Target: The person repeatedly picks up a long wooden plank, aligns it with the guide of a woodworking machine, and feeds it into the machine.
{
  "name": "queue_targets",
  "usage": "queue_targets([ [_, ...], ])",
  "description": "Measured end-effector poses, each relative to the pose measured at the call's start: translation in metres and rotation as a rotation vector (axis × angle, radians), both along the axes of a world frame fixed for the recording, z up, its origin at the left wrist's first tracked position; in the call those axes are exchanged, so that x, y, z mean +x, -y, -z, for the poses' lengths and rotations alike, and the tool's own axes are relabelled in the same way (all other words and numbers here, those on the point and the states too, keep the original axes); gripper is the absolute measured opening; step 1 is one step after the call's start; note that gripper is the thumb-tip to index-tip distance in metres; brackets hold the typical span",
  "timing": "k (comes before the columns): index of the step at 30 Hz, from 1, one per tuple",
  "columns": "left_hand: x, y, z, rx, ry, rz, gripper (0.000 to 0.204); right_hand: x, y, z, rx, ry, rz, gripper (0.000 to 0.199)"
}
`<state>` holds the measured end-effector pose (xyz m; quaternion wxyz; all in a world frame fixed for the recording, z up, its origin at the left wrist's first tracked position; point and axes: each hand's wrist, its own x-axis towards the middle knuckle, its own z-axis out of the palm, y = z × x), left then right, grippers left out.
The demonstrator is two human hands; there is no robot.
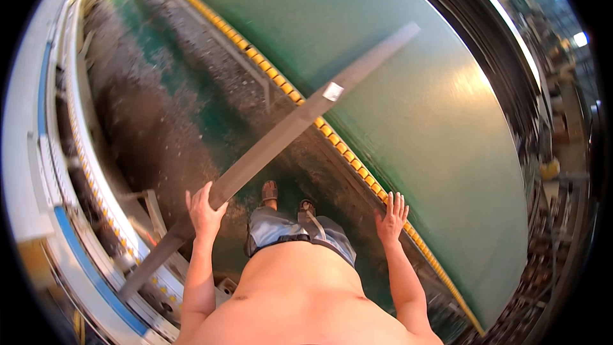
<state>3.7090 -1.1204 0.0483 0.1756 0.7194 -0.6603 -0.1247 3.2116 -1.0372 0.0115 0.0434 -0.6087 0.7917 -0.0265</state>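
Observation:
A long, narrow grey-brown board (274, 144) slants across the view, with a small white label (332, 92) on its upper face. Its far end lies over a large green table (434, 134), and its near end reaches the machine at my left. My left hand (205, 214) grips the board toward that near end, its thumb on one side. Farther right, my right hand (391, 219) has its fingers stretched out beside the yellow rollers (341, 148) along the table's edge. It holds nothing.
A white and blue machine frame with a curved roller rail (96, 185) runs along my left. The dusty floor (166, 115) lies between it and the table. Dark stacked sheets (485, 41) stand beyond the table, and shelving with clutter (562, 217) fills the right edge.

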Motion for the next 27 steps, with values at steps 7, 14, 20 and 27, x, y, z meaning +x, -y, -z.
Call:
queue_targets([
  [7, 0.050, 0.047, 0.009, 0.004, 0.050, 0.015, 0.077, 0.017, -0.097, -0.012, 0.021, -0.063, 0.304, 0.080],
  [14, 0.096, 0.100, 0.038, 0.098, -0.077, 0.089, 0.079, 0.045, -0.281, 0.021, 0.140, -0.033, 0.828, 0.083],
  [20, 0.141, 0.155, 0.080, -0.307, 0.175, -0.031, 0.107, 0.075, -0.449, 0.070, 0.188, 0.118, 1.326, 0.083],
  [27, -0.150, 0.032, 0.185, 0.358, -0.045, 0.477, 0.072, 0.105, -0.554, 0.121, -0.081, 0.358, 1.870, 0.076],
])
